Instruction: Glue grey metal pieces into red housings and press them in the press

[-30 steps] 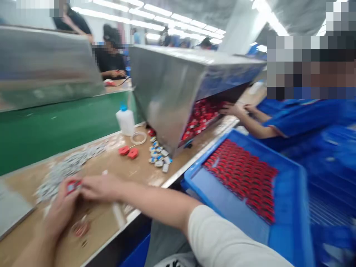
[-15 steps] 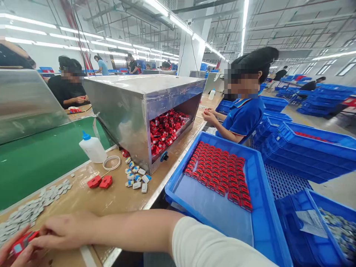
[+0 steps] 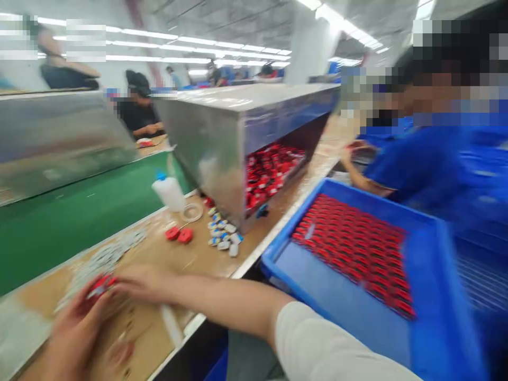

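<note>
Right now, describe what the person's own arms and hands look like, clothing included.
Both hands are bare, no gloves, rings or watch visible. The right hand leads to a bare forearm and a short off-white fabric sleeve. The left hand is motion-blurred; its sleeve is out of view.

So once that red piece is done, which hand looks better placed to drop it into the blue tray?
Probably the right. The right hand and left hand both pinch the red piece, but the blue tray lies on the person's right, so the left would have to cross the body.
</note>
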The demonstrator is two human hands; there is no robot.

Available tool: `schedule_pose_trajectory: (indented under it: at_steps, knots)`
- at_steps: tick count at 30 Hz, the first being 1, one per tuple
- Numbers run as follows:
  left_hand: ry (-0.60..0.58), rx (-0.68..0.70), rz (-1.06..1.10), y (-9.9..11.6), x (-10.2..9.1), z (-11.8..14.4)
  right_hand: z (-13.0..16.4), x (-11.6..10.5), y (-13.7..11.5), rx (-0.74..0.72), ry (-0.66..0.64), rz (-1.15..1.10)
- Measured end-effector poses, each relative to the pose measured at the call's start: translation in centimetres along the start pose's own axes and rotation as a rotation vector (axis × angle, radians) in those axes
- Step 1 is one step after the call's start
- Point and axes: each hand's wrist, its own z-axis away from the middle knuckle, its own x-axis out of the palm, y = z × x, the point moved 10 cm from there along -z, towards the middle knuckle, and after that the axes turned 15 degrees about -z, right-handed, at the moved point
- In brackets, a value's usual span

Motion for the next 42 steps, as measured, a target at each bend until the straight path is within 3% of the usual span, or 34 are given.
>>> schedule_pose_trajectory:
  at_steps: [3, 9, 19, 24, 31, 42]
  knots:
    - [-0.015, -0.083, 0.190, -1.4, 0.3, 1.3, 1.7, 1.5, -0.5, -0.009, -0.034, 0.120]
    - [-0.082, 0.147, 0.201, -1.5, 1.3, 1.2, 1.9, 2.3, 1.0, -0.015, -0.098, 0.410]
    - [-0.118, 0.326, 0.079, -0.1, 1.4, 2.8, 3.3, 3.6, -1.0, -0.251, -0.125, 0.589]
    - [-0.080, 0.394, 0.068, 0.4, 1.2, 3.1, 3.7, 3.7, -1.6, -0.325, -0.095, 0.588]
    - [-0.081, 0.459, 0.067, 1.2, 1.3, 3.4, 4.0, 3.6, -1.5, -0.310, -0.108, 0.586]
    - [-0.012, 0.476, -0.021, 1.5, 1.7, 3.1, 3.6, 3.2, 0.5, -0.088, -0.094, 0.319]
